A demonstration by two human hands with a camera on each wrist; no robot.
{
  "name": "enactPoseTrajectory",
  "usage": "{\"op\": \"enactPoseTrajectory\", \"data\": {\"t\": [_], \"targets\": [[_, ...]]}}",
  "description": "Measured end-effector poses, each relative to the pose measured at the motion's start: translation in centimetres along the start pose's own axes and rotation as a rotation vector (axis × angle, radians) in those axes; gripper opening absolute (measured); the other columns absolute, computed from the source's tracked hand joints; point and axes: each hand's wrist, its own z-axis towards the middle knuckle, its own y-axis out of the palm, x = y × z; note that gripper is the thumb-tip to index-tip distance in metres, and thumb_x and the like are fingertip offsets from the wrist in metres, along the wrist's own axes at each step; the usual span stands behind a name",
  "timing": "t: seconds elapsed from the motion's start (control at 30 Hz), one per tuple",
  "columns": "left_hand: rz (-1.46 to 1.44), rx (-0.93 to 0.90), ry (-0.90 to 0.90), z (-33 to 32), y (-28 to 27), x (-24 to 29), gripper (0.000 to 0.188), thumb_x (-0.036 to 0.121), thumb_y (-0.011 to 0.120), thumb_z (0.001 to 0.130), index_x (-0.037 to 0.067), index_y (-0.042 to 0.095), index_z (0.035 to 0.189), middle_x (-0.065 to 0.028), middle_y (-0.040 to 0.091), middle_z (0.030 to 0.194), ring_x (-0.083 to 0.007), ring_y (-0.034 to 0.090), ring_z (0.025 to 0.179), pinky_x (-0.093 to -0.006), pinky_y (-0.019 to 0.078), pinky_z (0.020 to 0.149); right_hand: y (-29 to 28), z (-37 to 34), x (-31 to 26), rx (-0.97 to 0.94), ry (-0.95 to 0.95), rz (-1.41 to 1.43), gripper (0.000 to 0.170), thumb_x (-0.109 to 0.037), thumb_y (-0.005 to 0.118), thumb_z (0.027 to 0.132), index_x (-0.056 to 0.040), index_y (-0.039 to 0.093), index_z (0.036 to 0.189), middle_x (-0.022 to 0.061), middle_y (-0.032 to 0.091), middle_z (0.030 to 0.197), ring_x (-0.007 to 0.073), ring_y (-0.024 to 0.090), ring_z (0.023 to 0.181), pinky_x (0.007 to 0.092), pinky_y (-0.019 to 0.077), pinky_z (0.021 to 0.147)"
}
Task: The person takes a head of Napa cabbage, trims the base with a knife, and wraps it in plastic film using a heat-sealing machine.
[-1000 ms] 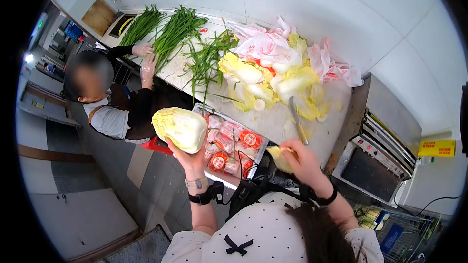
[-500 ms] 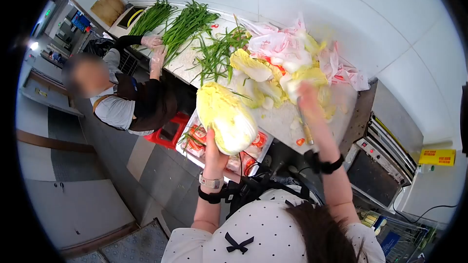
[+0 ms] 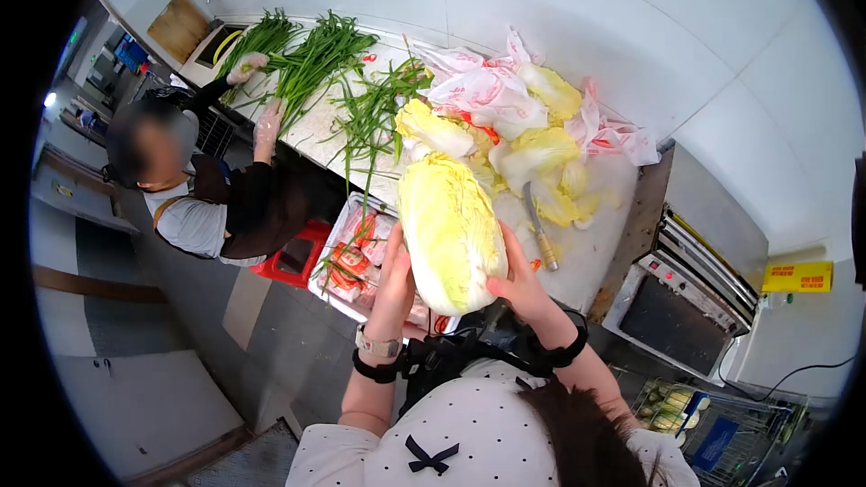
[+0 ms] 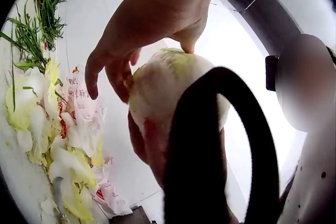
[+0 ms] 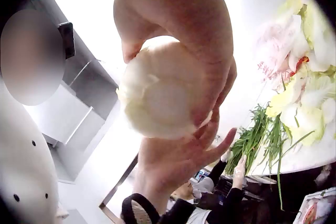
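Observation:
A pale yellow napa cabbage (image 3: 449,230) is held up in front of the chest, over the counter's near edge. My left hand (image 3: 394,280) grips its left side and my right hand (image 3: 521,281) grips the right, thumb near the base. The left wrist view has the left hand (image 4: 157,24) bent over the cabbage (image 4: 163,85). From the right wrist, the round white cut base (image 5: 165,100) faces the camera under the right hand (image 5: 184,24). A knife (image 3: 543,233) with a wooden handle lies on the counter, beside loose cabbage leaves (image 3: 541,153).
Plastic bags (image 3: 492,95) and green stalks (image 3: 320,59) lie along the counter (image 3: 600,248). Below its edge stands a white box (image 3: 317,281) of red-and-white packets. Another person (image 3: 239,207) handles the stalks at left. A metal appliance (image 3: 686,280) and a wire cart (image 3: 740,424) are at right.
The right hand let go of a torn leaf over the counter and came back to the cabbage. The left hand moved the cabbage right, and it now stands upright between both hands.

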Motion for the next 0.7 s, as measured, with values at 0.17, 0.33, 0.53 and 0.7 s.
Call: {"op": "enactPoseTrajectory", "data": {"t": [0.17,0.33,0.53,0.7], "targets": [[-0.278,-0.127,-0.107,0.1,0.8,-1.1,0.072,0.056,0.036,0.088,0.006,0.022,0.138,-0.0126,0.033,0.138,-0.0240,0.037,0.125,-0.0369,0.0322,0.102,0.4,-0.7,0.5,0.088,-0.002,-0.059,0.085,-0.025,0.068,0.074,0.0005,0.018,0.137,0.0139,0.027,0.137,0.0233,0.027,0.128,0.0353,0.0237,0.104],[-0.424,-0.084,-0.166,0.4,0.8,-2.2,0.078,0.063,0.029,0.086,0.005,0.024,0.138,-0.0144,0.035,0.137,-0.0273,0.040,0.122,-0.0401,0.0354,0.100,0.3,-1.4,-4.1,0.093,-0.041,-1.034,0.082,-0.020,0.071,0.069,-0.0018,0.026,0.135,0.0194,0.033,0.129,0.0305,0.034,0.121,0.0379,0.0298,0.100],[-0.221,-0.149,-0.040,0.5,0.9,-1.8,0.083,0.069,0.025,0.082,0.009,0.019,0.140,-0.0157,0.030,0.140,-0.0312,0.036,0.125,-0.0439,0.0340,0.101,0.9,-1.0,-4.1,0.342,-0.371,-0.887,0.051,-0.012,0.069,0.071,-0.0012,0.051,0.118,0.0156,0.051,0.114,0.0294,0.049,0.106,0.0350,0.0391,0.090],[-0.215,-0.015,-0.020,-0.1,1.7,-0.9,0.084,0.062,0.046,0.080,0.004,0.024,0.137,-0.0148,0.039,0.134,-0.0257,0.043,0.120,-0.0391,0.0381,0.099,3.5,-0.7,-3.2,0.360,-0.401,-0.944,0.041,-0.009,0.065,0.076,0.0000,0.053,0.114,0.0161,0.052,0.114,0.0281,0.051,0.103,0.0337,0.0395,0.089]]}}
